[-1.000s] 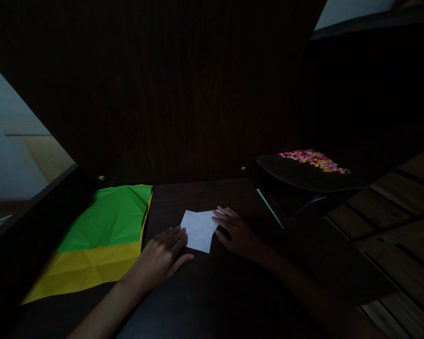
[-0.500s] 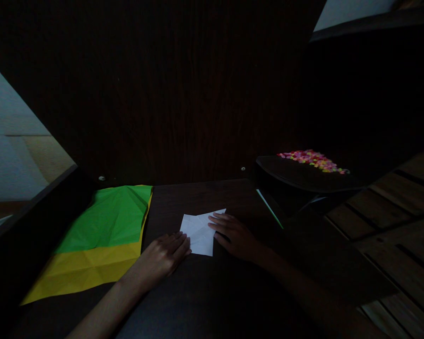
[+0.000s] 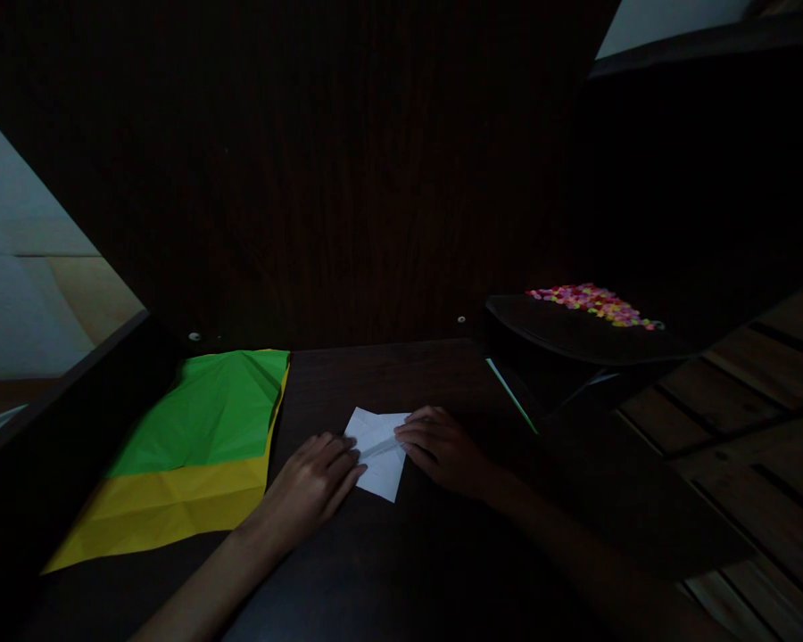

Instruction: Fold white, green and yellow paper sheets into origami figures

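A small folded piece of white paper (image 3: 383, 465) lies on the dark wooden surface between my hands. A greyish fold or shaded band runs slantwise across its middle. At its left edge, my left hand (image 3: 321, 474) has its fingers closed on the paper, with the thumb toward the lower side. My right hand (image 3: 438, 446) pinches the right edge, fingers bent over the paper and covering that corner. How the layers are folded under my fingertips is hidden.
Creased green paper (image 3: 207, 406) lies over yellow paper (image 3: 167, 508) on the left. A thin green-and-white strip (image 3: 512, 397) lies to the right. Small pink, red and yellow pieces (image 3: 595, 303) are heaped on a dark curved shelf (image 3: 535, 321). A dark panel (image 3: 348, 178) stands behind.
The white paper has turned slightly clockwise, and a shaded band now shows across it. My right fingers have curled in at its edge; my left hand has shifted up slightly.
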{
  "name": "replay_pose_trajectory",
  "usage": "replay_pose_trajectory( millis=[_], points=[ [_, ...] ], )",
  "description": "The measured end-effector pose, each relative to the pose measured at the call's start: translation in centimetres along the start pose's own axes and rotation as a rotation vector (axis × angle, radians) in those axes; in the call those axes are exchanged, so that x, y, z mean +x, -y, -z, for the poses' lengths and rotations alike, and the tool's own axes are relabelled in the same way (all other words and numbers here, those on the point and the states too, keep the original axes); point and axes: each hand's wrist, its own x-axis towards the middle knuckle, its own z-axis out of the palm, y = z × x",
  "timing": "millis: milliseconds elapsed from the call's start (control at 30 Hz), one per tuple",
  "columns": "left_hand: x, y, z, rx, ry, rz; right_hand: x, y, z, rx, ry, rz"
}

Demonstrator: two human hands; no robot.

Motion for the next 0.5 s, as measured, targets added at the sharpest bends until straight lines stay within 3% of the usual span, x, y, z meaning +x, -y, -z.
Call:
replay_pose_trajectory(
  millis=[500],
  points=[
    [0.30, -0.40, 0.01, -0.288, 0.030, 0.249, -0.21, 0.96, -0.21, 0.014, 0.034, -0.042]
  ],
)
